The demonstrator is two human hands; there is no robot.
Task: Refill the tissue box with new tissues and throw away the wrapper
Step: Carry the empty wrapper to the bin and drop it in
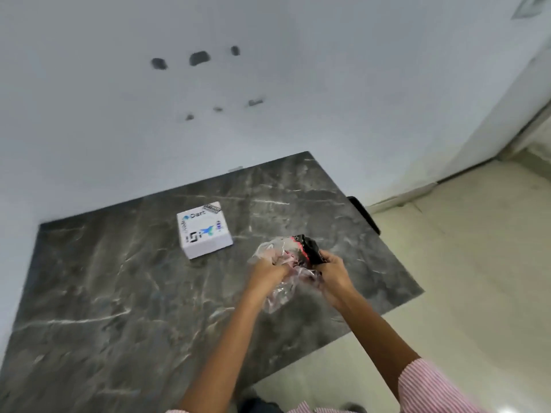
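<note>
A white square tissue box [205, 231] with printed logos lies flat on the dark marble table [104, 293], toward the far middle. To its right, both my hands hold a crumpled clear plastic wrapper [278, 289] with a black and red printed end [308, 247]. My left hand [267, 269] grips the clear part from the left. My right hand [332, 268] pinches the black end from the right. The wrapper hangs just above the table top. I cannot tell whether tissues are inside it.
A white wall [208, 114] with several dark marks rises behind the table. A black chair edge [363, 214] shows at the table's right side. Pale floor tiles [462, 263] stretch to the right, toward a doorway corner.
</note>
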